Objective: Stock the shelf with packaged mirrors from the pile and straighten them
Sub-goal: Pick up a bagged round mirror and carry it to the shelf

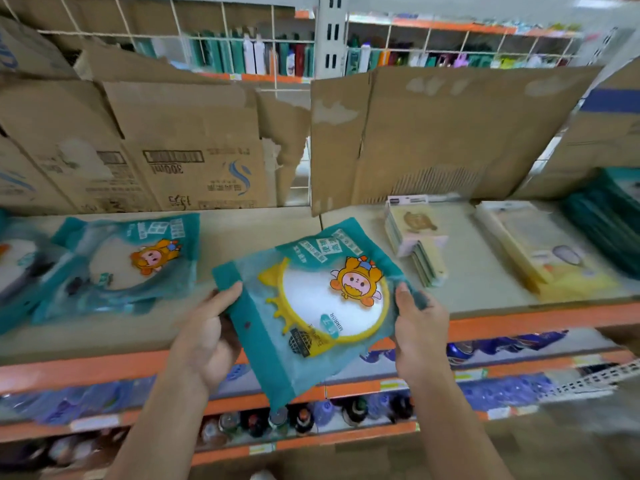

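A teal packaged mirror (311,306) with a yellow frame and an orange cartoon figure hangs tilted over the front edge of the beige shelf (242,237). My left hand (207,330) grips its left edge, thumb on top. On the package's right edge my right hand (415,327) holds it, thumb on top too. Further left on the shelf lies a second teal mirror package (128,261), with a blurred one (20,271) at the far left edge.
Torn cardboard sheets (433,133) stand along the back of the shelf. Handled mirrors in a stack (415,237), flat yellow packages (540,247) and teal packs (609,216) lie to the right. Below the orange shelf lip (519,320) sit bottles (298,417).
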